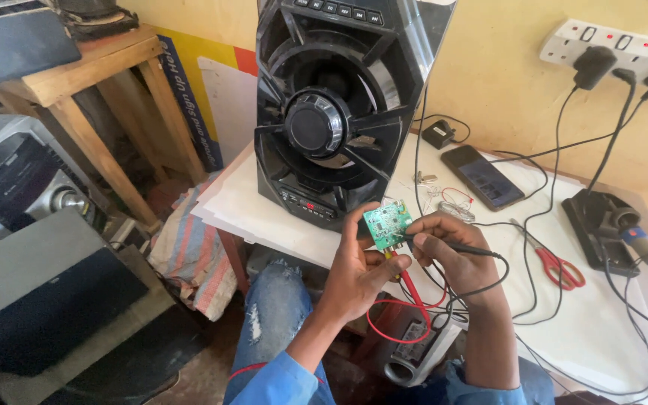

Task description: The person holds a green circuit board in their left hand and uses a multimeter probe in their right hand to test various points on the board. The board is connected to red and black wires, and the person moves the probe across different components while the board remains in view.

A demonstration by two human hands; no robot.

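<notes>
My left hand (360, 268) holds a small green circuit board (386, 224) upright between thumb and fingers, just in front of a large black speaker (335, 105). My right hand (455, 251) grips a thin black probe (481, 251) like a pen, its tip touching the board's lower right edge. Red and black leads (406, 319) loop down from the hands toward a grey meter (414, 349) lying below, near my lap.
A white table (586, 330) carries red-handled scissors (556, 264), a dark phone (483, 177), a soldering iron stand (601, 221) with a blue-handled iron, and tangled black cables. A wall power strip (624, 46) sits top right. Wooden stool and audio gear stand at left.
</notes>
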